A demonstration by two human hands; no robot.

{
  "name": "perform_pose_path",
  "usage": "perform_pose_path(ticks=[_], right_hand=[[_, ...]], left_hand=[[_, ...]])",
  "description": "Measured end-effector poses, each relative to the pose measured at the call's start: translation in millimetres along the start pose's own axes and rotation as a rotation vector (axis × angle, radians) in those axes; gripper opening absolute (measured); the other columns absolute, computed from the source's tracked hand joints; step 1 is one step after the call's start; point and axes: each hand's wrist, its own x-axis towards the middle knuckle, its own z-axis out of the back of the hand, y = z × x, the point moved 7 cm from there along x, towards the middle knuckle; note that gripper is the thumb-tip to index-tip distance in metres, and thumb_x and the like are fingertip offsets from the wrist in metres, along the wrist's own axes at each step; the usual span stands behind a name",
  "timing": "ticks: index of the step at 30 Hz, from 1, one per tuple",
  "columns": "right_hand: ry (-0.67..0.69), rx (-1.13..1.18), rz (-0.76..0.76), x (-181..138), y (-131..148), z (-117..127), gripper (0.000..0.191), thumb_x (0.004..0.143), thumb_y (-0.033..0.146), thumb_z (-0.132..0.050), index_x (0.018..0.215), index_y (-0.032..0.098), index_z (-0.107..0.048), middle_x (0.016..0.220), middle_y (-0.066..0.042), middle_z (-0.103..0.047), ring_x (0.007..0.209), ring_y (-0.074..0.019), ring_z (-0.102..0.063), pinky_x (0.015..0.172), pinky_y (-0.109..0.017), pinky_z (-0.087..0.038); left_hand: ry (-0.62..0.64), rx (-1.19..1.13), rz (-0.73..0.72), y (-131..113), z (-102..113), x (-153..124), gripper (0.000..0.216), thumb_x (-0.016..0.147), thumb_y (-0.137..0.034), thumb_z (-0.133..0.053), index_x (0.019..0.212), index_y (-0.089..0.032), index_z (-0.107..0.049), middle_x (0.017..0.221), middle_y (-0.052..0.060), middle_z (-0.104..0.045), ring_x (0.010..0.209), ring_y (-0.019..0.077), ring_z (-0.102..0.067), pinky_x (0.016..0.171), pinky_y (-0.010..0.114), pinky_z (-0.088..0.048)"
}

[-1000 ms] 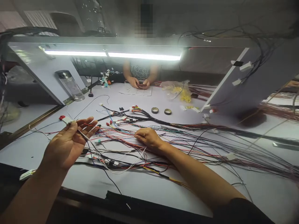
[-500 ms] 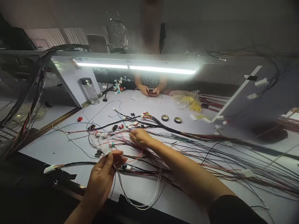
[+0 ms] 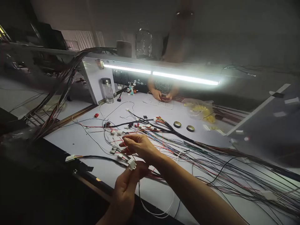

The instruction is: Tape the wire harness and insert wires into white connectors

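Note:
My left hand (image 3: 127,184) pinches a white multi-pin connector housing (image 3: 132,163) above the table's near edge. White and grey wires (image 3: 157,214) hang in a loop below that hand. Just above and to the right, my right hand (image 3: 138,145) has thumb and forefinger closed on a thin red wire (image 3: 126,143). Beneath both hands spread many loose wires and small connectors. A black-sleeved cable with a white connector (image 3: 70,158) lies to the left. Behind my right hand runs a thicker black wire harness (image 3: 180,136) with several branches.
Two tape rolls (image 3: 177,124) lie beyond the harness, near a plastic bag of yellow parts (image 3: 202,111). A glass bottle (image 3: 107,90) stands at the back left. Under a light tube (image 3: 185,78), another person's hands (image 3: 164,96) hold a dark object. Wire bundles hang at left.
My right hand has come off the wire pile toward my left hand, bringing a red wire. The white connector has turned its pin-hole face into view. The camera view has shifted left.

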Motion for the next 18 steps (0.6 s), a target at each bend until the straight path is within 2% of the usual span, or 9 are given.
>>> perform_pose_path(ticks=[4, 6, 8, 12, 14, 18], right_hand=[[0.015, 0.059, 0.014, -6.3, 9.1, -11.7, 0.023, 0.075, 0.035, -0.075, 0.081, 0.014, -0.067, 0.073, -0.001, -0.067, 0.049, -0.0059, -0.054, 0.054, -0.023, -0.048], [-0.023, 0.005, 0.086, -12.1, 15.2, -10.3, 0.022, 0.074, 0.035, -0.074, 0.074, 0.014, -0.067, 0.066, 0.002, -0.063, 0.045, -0.0038, -0.045, 0.048, -0.02, -0.041], [-0.059, -0.077, 0.183, -20.0, 21.3, -7.6, 0.019, 0.076, 0.034, -0.072, 0.073, 0.015, -0.069, 0.062, 0.003, -0.06, 0.048, -0.0047, -0.044, 0.049, -0.02, -0.038], [-0.1, -0.335, 0.342, -39.1, 29.6, -4.8, 0.015, 0.079, 0.032, -0.068, 0.076, 0.018, -0.073, 0.062, 0.003, -0.059, 0.057, -0.0084, -0.048, 0.054, -0.021, -0.038], [-0.107, -0.438, 0.367, -46.3, 29.7, -4.6, 0.014, 0.08, 0.031, -0.066, 0.076, 0.019, -0.074, 0.061, 0.002, -0.059, 0.056, -0.0087, -0.047, 0.052, -0.022, -0.037], [-0.06, -0.518, 0.371, -51.1, 21.8, -6.1, 0.016, 0.083, 0.029, -0.063, 0.077, 0.02, -0.074, 0.061, 0.002, -0.06, 0.056, -0.0089, -0.048, 0.052, -0.021, -0.036]], left_hand=[[0.006, 0.013, -0.024, 1.2, -0.2, -10.1, 0.03, 0.085, -0.046, -0.057, 0.079, -0.022, -0.074, 0.091, 0.009, -0.069, 0.095, 0.0274, -0.065, 0.094, 0.04, -0.05], [-0.095, 0.01, -0.025, 0.7, 11.3, -10.5, 0.027, 0.082, -0.046, -0.062, 0.077, -0.023, -0.074, 0.102, 0.009, -0.069, 0.102, 0.0282, -0.063, 0.095, 0.039, -0.049], [-0.222, -0.021, -0.046, -4.8, 27.6, -8.5, 0.025, 0.08, -0.046, -0.065, 0.078, -0.023, -0.074, 0.109, 0.008, -0.067, 0.107, 0.0277, -0.061, 0.096, 0.038, -0.049], [-0.42, -0.107, -0.061, -24.1, 59.2, -0.2, 0.026, 0.08, -0.046, -0.066, 0.085, -0.022, -0.073, 0.093, 0.006, -0.068, 0.091, 0.0207, -0.063, 0.09, 0.036, -0.052], [-0.435, -0.16, -0.059, -32.7, 66.5, 4.5, 0.027, 0.08, -0.045, -0.067, 0.09, -0.021, -0.073, 0.085, 0.004, -0.065, 0.082, 0.0174, -0.062, 0.086, 0.035, -0.053], [-0.329, -0.213, -0.043, -36.6, 62.9, 10.4, 0.026, 0.079, -0.04, -0.069, 0.094, -0.02, -0.073, 0.078, 0.001, -0.061, 0.079, 0.0147, -0.059, 0.081, 0.032, -0.054]])
